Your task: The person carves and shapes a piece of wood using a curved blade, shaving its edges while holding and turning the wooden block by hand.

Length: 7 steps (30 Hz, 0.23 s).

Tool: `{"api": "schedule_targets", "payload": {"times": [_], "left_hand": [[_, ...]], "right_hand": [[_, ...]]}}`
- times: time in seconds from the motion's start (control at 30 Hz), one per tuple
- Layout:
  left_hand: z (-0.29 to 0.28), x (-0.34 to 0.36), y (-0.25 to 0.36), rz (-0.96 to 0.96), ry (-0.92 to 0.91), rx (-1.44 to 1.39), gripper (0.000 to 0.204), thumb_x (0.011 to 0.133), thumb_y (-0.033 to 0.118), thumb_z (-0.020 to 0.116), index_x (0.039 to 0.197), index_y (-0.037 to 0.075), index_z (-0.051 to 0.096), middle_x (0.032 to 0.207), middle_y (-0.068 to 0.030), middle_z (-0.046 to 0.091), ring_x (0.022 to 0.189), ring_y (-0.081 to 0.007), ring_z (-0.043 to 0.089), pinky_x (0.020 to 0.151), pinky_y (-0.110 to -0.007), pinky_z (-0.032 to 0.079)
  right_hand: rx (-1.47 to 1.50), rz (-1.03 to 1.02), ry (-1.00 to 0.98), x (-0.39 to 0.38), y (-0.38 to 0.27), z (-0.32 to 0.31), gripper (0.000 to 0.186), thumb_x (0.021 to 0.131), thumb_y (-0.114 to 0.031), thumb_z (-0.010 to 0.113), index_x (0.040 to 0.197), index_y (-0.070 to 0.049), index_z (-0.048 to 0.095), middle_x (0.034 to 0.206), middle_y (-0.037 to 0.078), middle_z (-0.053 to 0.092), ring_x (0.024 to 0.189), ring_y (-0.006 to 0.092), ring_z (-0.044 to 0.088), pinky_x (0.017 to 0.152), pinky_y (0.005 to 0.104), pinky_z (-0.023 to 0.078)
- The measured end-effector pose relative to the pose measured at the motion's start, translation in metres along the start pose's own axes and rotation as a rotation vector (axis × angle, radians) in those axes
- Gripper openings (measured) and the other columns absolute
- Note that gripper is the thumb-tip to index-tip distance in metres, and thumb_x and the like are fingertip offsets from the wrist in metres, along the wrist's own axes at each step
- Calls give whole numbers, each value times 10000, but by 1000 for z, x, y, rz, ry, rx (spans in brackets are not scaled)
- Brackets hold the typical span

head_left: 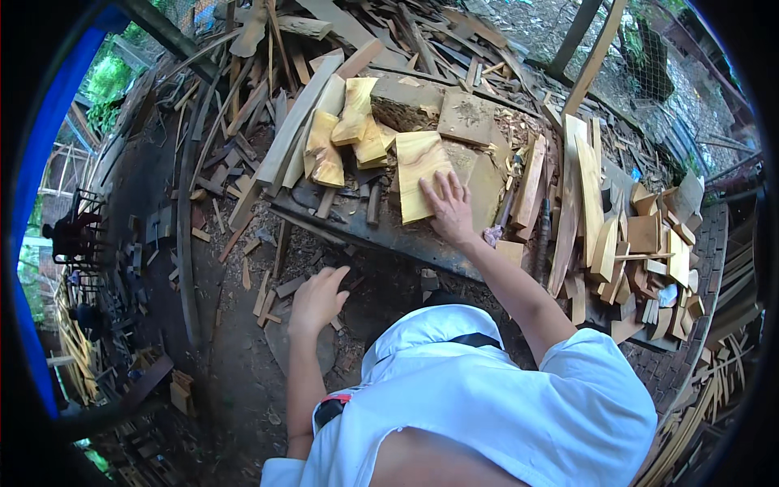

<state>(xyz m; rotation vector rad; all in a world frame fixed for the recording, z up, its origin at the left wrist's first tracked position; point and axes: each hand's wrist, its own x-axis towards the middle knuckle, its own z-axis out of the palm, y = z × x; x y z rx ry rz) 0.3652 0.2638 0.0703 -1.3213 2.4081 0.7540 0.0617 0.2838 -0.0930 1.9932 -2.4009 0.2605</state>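
My right hand [450, 213] rests on the right edge of a yellow board [420, 166], its fingers spread across the top face. The board lies on the dark low workbench [385, 239]. My left hand [319, 302] hangs in the air short of the bench's front edge, with its fingers stretched out and nothing in them. Left of the board lie several cut yellow wood pieces: a curved one [324, 150], another curved one [355, 109] on top of others. Behind the board sits a flat brown wood block [465, 116].
Long planks [302, 122] lean along the bench's left side. On the right, upright boards [573, 203] stand beside a heap of small offcuts [645, 235]. A large scrap wood pile [406, 40] fills the back. A dark rod-like tool [543, 235] lies at the bench's right. Offcuts litter the floor.
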Motion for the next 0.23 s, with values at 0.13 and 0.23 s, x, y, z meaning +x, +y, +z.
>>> {"api": "schedule_targets", "payload": {"times": [0.13, 0.23], "left_hand": [[6, 44, 30, 138, 88, -3, 490, 847, 179, 666, 1314, 117, 530, 1247, -122, 594, 1099, -339, 593, 928, -446, 485], [11, 65, 47, 320, 142, 6, 472, 812, 197, 710, 1257, 111, 580, 1142, -147, 626, 1014, -337, 627, 881, -430, 513]], "right_hand": [[30, -106, 27, 2, 5, 2, 916, 699, -251, 773, 1494, -307, 320, 1514, 113, 334, 1403, 381, 274, 1041, 546, 316], [56, -123, 38, 6, 9, 2, 941, 708, -278, 784, 1512, -308, 296, 1531, 122, 317, 1410, 379, 271, 1023, 560, 330]]}}
